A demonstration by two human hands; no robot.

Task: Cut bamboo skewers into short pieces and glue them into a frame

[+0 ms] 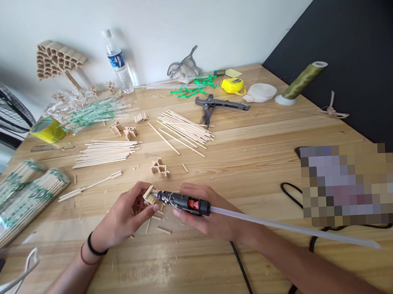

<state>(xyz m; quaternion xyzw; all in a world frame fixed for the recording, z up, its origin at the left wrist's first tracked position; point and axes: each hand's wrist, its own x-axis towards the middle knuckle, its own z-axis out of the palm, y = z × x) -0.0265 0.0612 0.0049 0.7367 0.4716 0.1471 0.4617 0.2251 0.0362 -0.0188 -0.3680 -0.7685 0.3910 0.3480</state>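
Note:
My left hand [123, 216] pinches a small block of short wooden stick pieces [149, 195] between thumb and fingers. My right hand [203, 208] is wrapped round a black hot glue gun [182, 201], whose metal tip meets the block or sits right at it. A long translucent glue stick [286, 223] runs out of the gun's back end over my right forearm. Just beyond the hands stands a glued wooden stick cluster [160, 167]. Several cut stick bits [164, 230] lie beneath the hands. The right fingers are partly hidden behind the gun.
Loose wooden sticks [184, 128] and another bundle [106, 152] lie behind the hands. Wrapped stick packs [27, 195] rest at left. A water bottle [118, 63], cutter tool [220, 105], tape measure [232, 86] and thread spool [303, 82] stand farther back. A black cord [240, 267] trails at front right.

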